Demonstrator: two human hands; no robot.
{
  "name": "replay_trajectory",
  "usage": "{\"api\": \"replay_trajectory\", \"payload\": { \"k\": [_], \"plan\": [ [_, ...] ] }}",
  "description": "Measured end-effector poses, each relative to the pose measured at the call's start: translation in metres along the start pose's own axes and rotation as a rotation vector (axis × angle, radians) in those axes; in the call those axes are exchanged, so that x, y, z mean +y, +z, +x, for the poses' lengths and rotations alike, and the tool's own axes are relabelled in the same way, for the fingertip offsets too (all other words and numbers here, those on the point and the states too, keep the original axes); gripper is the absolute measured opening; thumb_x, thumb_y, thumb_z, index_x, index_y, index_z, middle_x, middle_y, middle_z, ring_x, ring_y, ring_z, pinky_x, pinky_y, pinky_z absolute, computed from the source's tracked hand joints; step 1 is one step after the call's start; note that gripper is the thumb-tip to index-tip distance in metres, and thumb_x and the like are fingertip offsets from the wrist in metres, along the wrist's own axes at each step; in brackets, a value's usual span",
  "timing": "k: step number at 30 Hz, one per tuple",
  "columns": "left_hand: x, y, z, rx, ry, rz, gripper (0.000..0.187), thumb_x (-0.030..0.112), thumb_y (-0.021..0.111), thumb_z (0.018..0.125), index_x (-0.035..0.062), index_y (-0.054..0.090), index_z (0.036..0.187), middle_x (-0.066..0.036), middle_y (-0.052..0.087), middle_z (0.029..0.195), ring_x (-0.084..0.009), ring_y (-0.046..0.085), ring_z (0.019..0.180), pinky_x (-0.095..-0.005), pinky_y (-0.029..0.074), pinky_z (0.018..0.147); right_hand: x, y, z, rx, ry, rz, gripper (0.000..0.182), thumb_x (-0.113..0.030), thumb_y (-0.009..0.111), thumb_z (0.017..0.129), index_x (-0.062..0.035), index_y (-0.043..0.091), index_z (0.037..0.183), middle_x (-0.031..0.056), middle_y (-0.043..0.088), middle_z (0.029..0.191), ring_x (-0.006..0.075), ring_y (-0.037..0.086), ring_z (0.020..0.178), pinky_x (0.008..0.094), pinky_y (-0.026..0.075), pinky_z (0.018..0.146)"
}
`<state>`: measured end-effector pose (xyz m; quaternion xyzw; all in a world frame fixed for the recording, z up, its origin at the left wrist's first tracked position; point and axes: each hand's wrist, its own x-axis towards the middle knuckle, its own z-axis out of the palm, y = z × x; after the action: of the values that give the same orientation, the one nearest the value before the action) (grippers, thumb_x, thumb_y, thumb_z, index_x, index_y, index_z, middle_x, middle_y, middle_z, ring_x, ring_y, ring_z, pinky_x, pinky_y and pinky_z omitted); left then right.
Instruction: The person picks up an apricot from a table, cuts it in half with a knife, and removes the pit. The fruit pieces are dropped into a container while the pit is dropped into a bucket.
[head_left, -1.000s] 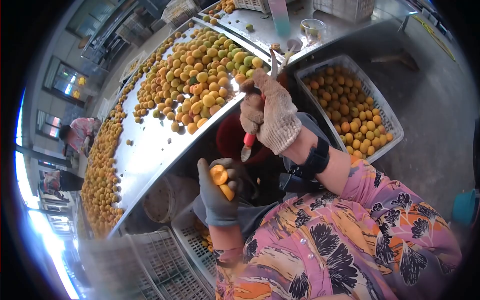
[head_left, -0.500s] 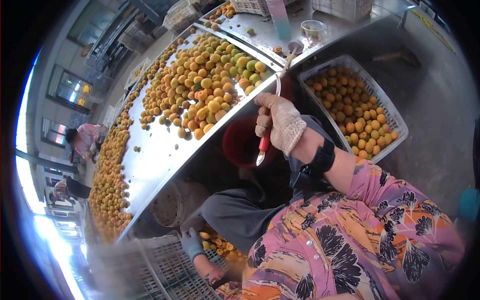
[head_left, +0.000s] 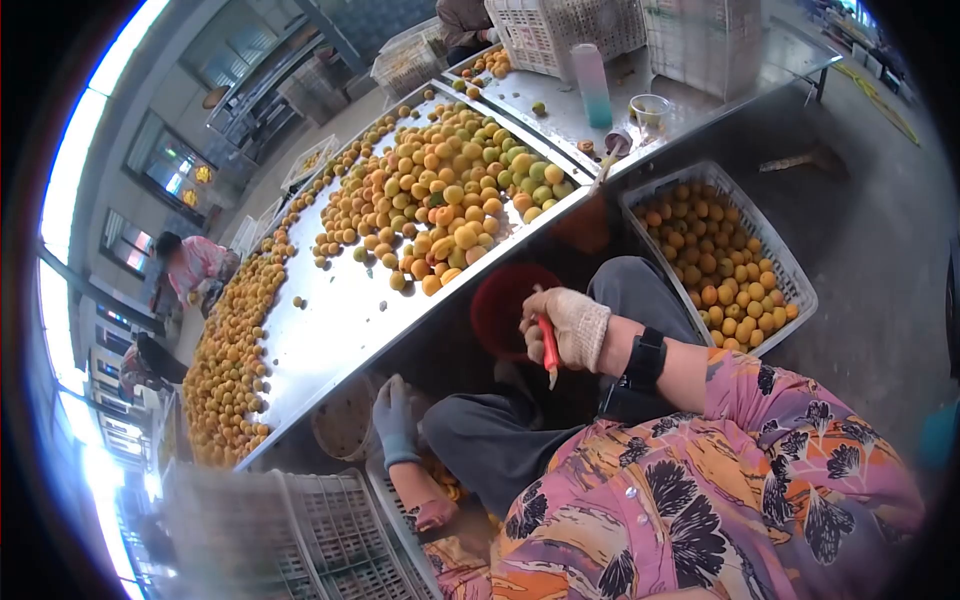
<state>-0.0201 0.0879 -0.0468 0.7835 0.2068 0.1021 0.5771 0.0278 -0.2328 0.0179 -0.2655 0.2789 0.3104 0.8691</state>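
My right hand (head_left: pixel 567 325), in a pale knitted glove, is wrapped round the red handle of a small knife (head_left: pixel 549 345), whose tip points down. It is above my lap, in front of a red bucket (head_left: pixel 497 305). My left hand (head_left: pixel 395 415), in a blue-grey glove, is raised beside my knee, above a crate of cut fruit (head_left: pixel 450 483). Its fingers are stretched upward, with nothing visible in them. A large pile of orange and green fruit (head_left: pixel 440 190) lies on the metal table (head_left: pixel 345 310).
A crate of whole fruit (head_left: pixel 805 290) stands on the floor at the right. White crates (head_left: pixel 325 520) are at the lower left. A bottle (head_left: pixel 592 90) and a plastic cup (head_left: pixel 649 112) stand on the far table. A person in pink (head_left: pixel 195 265) bends by the table's left side.
My right hand has moved down from the table edge towards my lap, still holding the knife. My left hand has risen from the crate of cut fruit. The camera view has shifted.
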Motion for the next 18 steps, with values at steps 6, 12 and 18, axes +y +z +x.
{"api": "replay_trajectory", "payload": {
  "k": [6, 12, 18],
  "plan": [
    [0.037, 0.020, 0.031, -0.018, -0.068, -0.149, 0.039, 0.028, 0.059, 0.094, -0.0038, 0.059, 0.116, -0.012, 0.063, 0.094, -0.0139, 0.058, 0.067, -0.0267, 0.048, 0.061, -0.028, 0.037, -0.024, -0.178, -0.251, -0.122, 0.030, -0.033, 0.065, 0.089, -0.0080, 0.049, 0.087, 0.0015, 0.048, 0.068, 0.0096, 0.044, 0.047, 0.0255, 0.038, 0.040],
    [0.039, 0.033, 0.104, 0.069, -0.033, 0.016, 0.052, 0.039, 0.048, 0.094, -0.0044, 0.056, 0.122, -0.014, 0.063, 0.097, -0.0182, 0.059, 0.066, -0.0303, 0.048, 0.061, -0.010, 0.039, 0.013, -0.089, -0.118, -0.634, 0.026, -0.038, 0.059, 0.091, -0.0145, 0.048, 0.095, -0.0003, 0.047, 0.069, 0.0070, 0.038, 0.041, 0.0245, 0.029, 0.034],
    [0.021, 0.048, 0.208, 0.022, 0.040, 0.610, 0.058, 0.043, 0.047, 0.091, -0.0057, 0.057, 0.122, -0.023, 0.064, 0.105, -0.0290, 0.064, 0.090, -0.0369, 0.049, 0.083, -0.044, 0.054, 0.074, -0.147, -0.212, -0.552, 0.013, -0.015, 0.059, 0.090, -0.0106, 0.046, 0.089, 0.0005, 0.047, 0.067, 0.0078, 0.040, 0.041, 0.0235, 0.032, 0.034]
  ]
}}
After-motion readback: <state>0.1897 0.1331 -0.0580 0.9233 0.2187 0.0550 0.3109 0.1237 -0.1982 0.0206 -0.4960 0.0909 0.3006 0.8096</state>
